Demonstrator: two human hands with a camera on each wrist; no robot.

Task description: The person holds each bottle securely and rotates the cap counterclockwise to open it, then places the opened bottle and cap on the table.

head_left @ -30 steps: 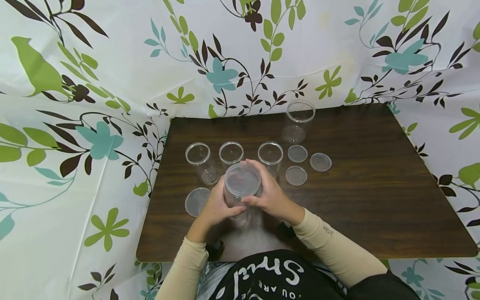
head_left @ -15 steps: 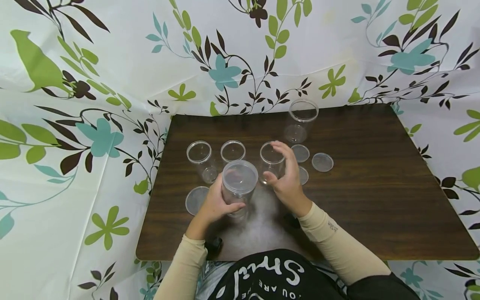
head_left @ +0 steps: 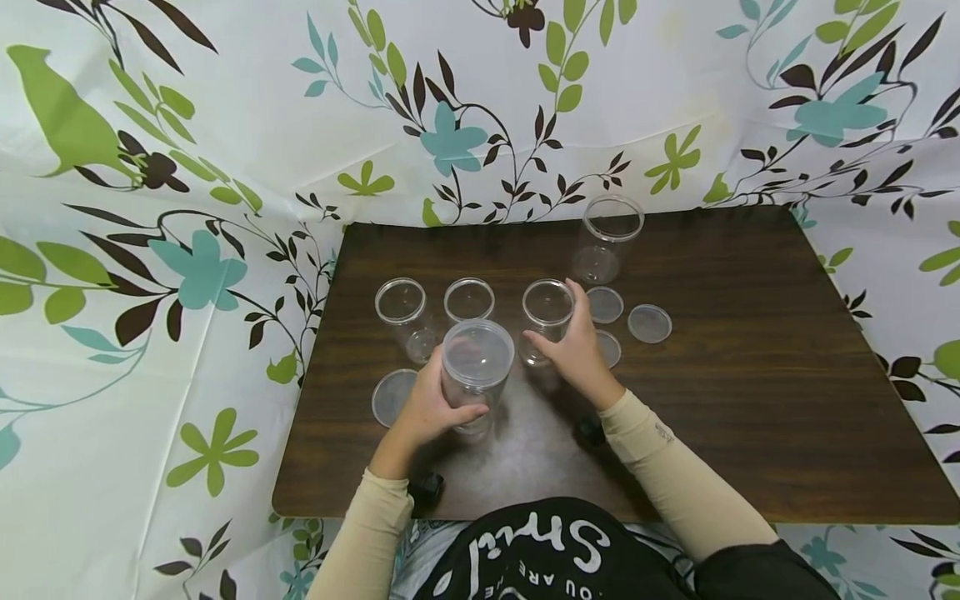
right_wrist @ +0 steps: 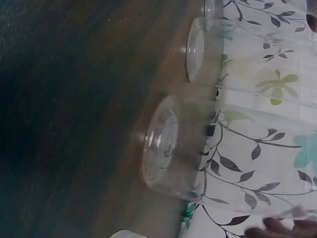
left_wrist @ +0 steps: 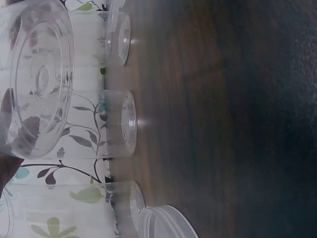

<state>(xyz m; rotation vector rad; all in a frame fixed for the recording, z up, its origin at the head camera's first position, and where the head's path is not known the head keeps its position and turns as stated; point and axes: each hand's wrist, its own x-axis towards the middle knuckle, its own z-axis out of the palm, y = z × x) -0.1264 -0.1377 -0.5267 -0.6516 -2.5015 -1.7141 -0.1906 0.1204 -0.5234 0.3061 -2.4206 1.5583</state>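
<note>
In the head view my left hand grips a clear plastic jar with a frosted lid on top. This jar is held up near the table's front, and its ridged base fills the left wrist view's upper left. My right hand is round an open clear jar in the row behind, thumb at the front and fingers at its right side. That jar's base stands on the table in the right wrist view. Fingers show beside it. Two more open jars stand left, one fully visible, another partly hidden.
The brown table backs onto a leaf-print cloth. A larger open jar stands at the back. Loose lids, including one, lie right of the row. Another larger lid lies by my left hand.
My right hand has left the lidded jar, moved right and come round the open jar. My left hand keeps hold of the lidded jar. The open jars have stayed in place.
</note>
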